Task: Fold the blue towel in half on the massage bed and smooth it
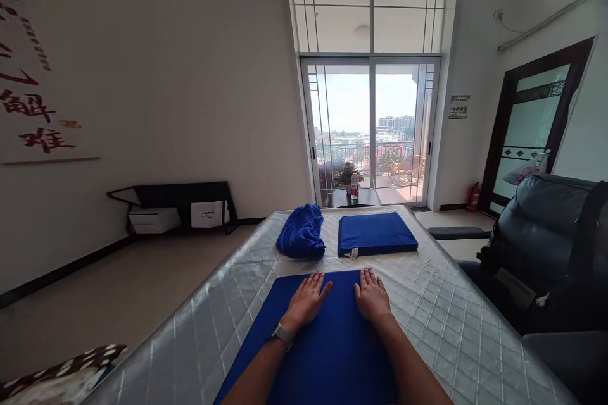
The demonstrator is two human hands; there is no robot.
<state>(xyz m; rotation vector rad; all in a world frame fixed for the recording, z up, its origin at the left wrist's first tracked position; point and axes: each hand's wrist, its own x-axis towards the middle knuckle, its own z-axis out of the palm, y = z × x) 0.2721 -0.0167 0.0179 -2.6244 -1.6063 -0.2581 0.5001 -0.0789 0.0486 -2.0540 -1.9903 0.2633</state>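
A folded blue cloth (339, 354) lies flat and lengthwise before me on a quilted silver mattress (437, 304). My left hand (308, 297), with a watch on its wrist, rests palm down near the cloth's far left corner, thumb spread inward. Opposite it, my right hand (373, 294) presses flat at the far right corner, fingers stretched forward. Both palms touch the cloth and grip nothing. Beyond them sit a crumpled blue cloth (301, 234) on the left and a neatly folded blue cloth stack (377, 233) with a white tag on the right.
A black leather chair (546, 234) stands close on the right. Past the mattress, a small dark table (339, 198) bears a bottle (354, 185) and a plant. A low black rack (199, 193) with white boxes is by the left wall. Patterned fabric (61, 370) is at lower left.
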